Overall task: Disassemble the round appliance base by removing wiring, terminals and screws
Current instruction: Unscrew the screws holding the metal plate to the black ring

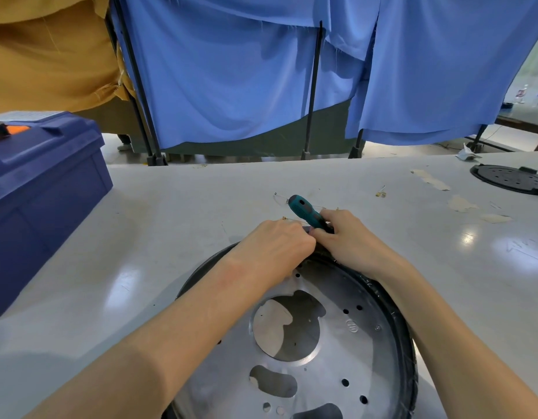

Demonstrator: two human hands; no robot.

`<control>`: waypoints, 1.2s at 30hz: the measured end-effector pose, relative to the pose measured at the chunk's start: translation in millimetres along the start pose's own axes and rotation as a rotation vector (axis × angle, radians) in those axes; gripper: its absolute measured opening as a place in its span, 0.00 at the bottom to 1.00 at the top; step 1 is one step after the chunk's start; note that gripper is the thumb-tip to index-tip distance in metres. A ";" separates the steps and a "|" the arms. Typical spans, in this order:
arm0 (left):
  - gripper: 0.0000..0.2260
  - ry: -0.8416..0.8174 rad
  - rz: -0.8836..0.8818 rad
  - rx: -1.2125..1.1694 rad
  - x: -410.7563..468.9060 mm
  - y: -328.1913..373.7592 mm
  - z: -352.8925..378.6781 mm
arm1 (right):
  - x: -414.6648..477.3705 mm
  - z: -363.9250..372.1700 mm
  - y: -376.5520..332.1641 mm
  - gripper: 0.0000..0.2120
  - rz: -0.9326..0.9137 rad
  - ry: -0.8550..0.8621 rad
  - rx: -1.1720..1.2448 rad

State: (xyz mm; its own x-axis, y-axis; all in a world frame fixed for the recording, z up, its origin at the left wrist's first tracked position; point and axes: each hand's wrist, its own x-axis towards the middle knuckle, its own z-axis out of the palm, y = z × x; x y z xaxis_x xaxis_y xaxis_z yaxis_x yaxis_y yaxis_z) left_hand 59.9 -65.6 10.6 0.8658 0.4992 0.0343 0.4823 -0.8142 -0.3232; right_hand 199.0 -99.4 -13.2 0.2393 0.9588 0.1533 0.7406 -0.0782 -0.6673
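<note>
The round appliance base, a silver metal plate with holes inside a black rim, lies on the white table close to me. My right hand grips a teal and black screwdriver at the base's far rim, handle pointing up and away. My left hand sits against the right hand at the same spot, fingers curled over the rim; what they hold is hidden. Thin wires with brass terminals lie on the table just beyond the hands.
A blue toolbox stands at the left of the table. A black round cover lies at the far right, with loose terminals and tape scraps nearby. Blue curtains on black stands hang behind the table.
</note>
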 end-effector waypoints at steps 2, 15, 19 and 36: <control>0.06 -0.013 -0.001 0.006 -1.8 -1.2 1.2 | -0.1 0.1 -0.1 0.11 -0.007 0.003 0.005; 0.07 0.066 -0.013 -0.022 -8.6 -7.7 13.9 | 0.8 0.7 2.8 0.08 -0.016 -0.018 0.036; 0.07 0.058 -0.015 -0.006 -10.4 -8.5 15.9 | 0.5 0.3 2.6 0.08 -0.014 -0.018 0.028; 0.07 0.277 -0.155 -0.529 -17.3 -35.4 -6.0 | 1.3 -3.3 1.8 0.07 0.012 0.056 0.113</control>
State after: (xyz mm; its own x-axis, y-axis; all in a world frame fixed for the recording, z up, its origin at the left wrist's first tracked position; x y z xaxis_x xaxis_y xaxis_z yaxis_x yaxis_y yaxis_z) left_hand 28.7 -47.2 27.2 0.7483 0.5861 0.3107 0.5448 -0.8102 0.2163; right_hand 202.7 -99.2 -11.8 0.2844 0.9410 0.1833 0.6632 -0.0550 -0.7464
